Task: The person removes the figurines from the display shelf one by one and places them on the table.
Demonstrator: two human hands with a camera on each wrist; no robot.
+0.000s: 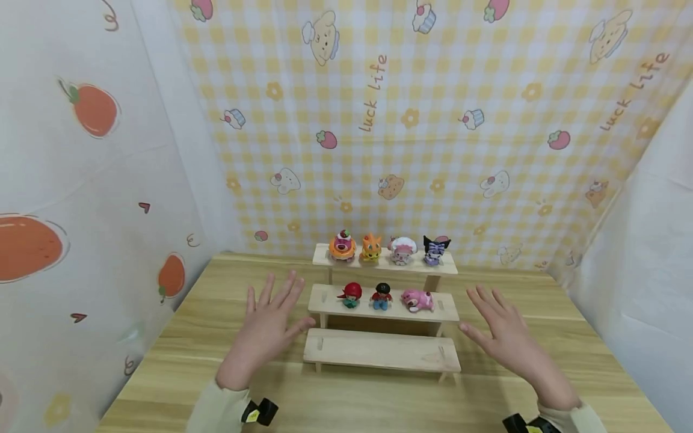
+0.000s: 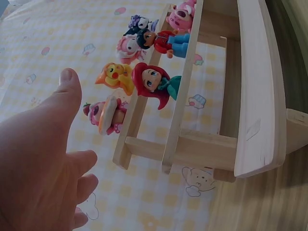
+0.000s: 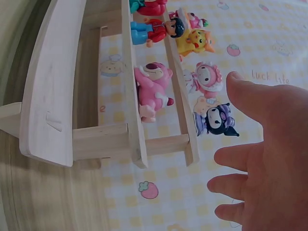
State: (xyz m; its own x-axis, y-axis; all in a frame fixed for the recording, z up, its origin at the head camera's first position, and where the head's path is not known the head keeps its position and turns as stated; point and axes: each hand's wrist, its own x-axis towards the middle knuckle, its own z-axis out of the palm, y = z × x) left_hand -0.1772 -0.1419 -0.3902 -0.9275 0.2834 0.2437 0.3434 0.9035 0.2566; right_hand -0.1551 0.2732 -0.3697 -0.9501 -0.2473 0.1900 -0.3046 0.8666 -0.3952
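Observation:
My left hand (image 1: 263, 329) is held with fingers spread to the left of a three-tier wooden display stand (image 1: 381, 352). To the stand's right, my right hand (image 1: 506, 334) has its fingers extended too, and neither hand holds anything. On the top tier sit several toy figures: a pink bear in an orange ring (image 1: 343, 248), an orange-yellow figure (image 1: 371, 249), a white-hooded one (image 1: 402, 251) and a black-and-purple one (image 1: 434, 250). The middle tier carries a red-haired mermaid (image 2: 153, 83), a black-haired figure in red and blue (image 1: 381, 296) and a pink bear lying down (image 3: 153, 89). The lowest tier is bare.
The stand rests on a wood-grain table (image 1: 178, 361). Behind it hangs a yellow checked cloth (image 1: 411, 150) with printed cartoons. A white cloth (image 1: 135, 168) with printed fruit hangs on the left, and a plain white one (image 1: 644, 270) on the right.

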